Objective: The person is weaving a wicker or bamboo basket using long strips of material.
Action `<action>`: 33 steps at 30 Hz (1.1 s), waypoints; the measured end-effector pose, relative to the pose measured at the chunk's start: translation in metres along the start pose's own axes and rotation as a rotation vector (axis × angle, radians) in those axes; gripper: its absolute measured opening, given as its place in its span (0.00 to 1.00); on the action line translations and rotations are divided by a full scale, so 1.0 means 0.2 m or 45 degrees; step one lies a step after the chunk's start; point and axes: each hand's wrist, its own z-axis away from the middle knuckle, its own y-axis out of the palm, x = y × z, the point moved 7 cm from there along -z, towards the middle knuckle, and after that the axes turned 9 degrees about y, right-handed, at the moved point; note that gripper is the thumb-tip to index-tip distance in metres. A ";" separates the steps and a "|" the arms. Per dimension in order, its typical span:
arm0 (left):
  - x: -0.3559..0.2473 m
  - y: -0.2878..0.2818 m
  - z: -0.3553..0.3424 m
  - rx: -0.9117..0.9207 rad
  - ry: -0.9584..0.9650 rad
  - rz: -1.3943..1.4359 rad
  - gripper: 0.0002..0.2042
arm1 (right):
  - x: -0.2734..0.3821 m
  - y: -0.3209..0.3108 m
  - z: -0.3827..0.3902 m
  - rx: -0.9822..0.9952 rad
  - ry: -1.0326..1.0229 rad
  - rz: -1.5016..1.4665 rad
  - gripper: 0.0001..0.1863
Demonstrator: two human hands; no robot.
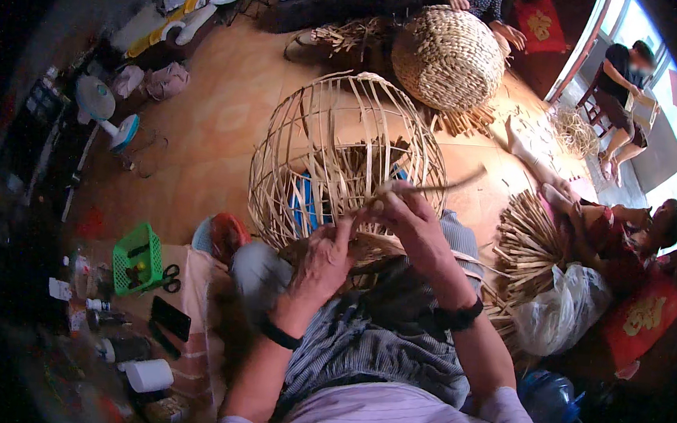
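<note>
Between my knees stands a half-woven basket frame (351, 131), its bare pale strips forming a rounded open cage. My right hand (419, 228) pinches a brown dried stalk (456, 181), whose free end sticks out to the right. My left hand (324, 261) is closed close beside it, at the near rim; its fingers seem to grip the same stalk's other end, though that part is blurred. Pale strips stretch from the rim past my right wrist. Inside the cage, brown stalks and something blue (302, 198) show through the gaps.
A finished-looking woven basket (448, 59) stands ahead beside another person's hands. Bundled stalks (526, 242) and a clear plastic bag (561, 310) lie to the right. At left are a green plastic basket (137, 257), scissors (170, 279), a phone (170, 319) and a fan (106, 110). Other people sit at right.
</note>
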 end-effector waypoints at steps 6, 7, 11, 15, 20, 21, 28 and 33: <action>-0.13 0.07 0.01 -0.112 0.275 -0.585 0.17 | 0.04 0.09 -0.15 -0.036 -0.209 0.710 0.06; -0.14 0.09 0.00 -0.076 0.277 -0.629 0.16 | 0.00 0.04 -0.19 -0.045 -0.288 0.824 0.05; -0.11 0.09 0.03 -0.163 0.351 -0.728 0.13 | 0.10 0.21 -0.03 -0.220 -0.646 1.808 0.04; -0.02 0.22 0.04 0.141 0.185 -0.522 0.20 | -0.07 0.19 -0.02 -0.254 -0.643 2.223 0.14; 0.01 0.19 0.05 0.345 -0.027 -0.146 0.24 | -0.16 0.18 -0.04 -0.373 -0.831 2.422 0.17; -0.03 0.15 0.07 0.268 0.002 -0.092 0.24 | -0.16 0.18 -0.05 -0.370 -0.758 2.440 0.16; -0.10 0.03 0.07 -0.394 0.334 -0.143 0.15 | -0.16 0.17 -0.07 -0.308 -0.621 2.260 0.10; -0.02 0.09 0.08 -0.237 0.190 -0.057 0.16 | -0.10 0.16 -0.06 -0.287 -0.504 1.920 0.15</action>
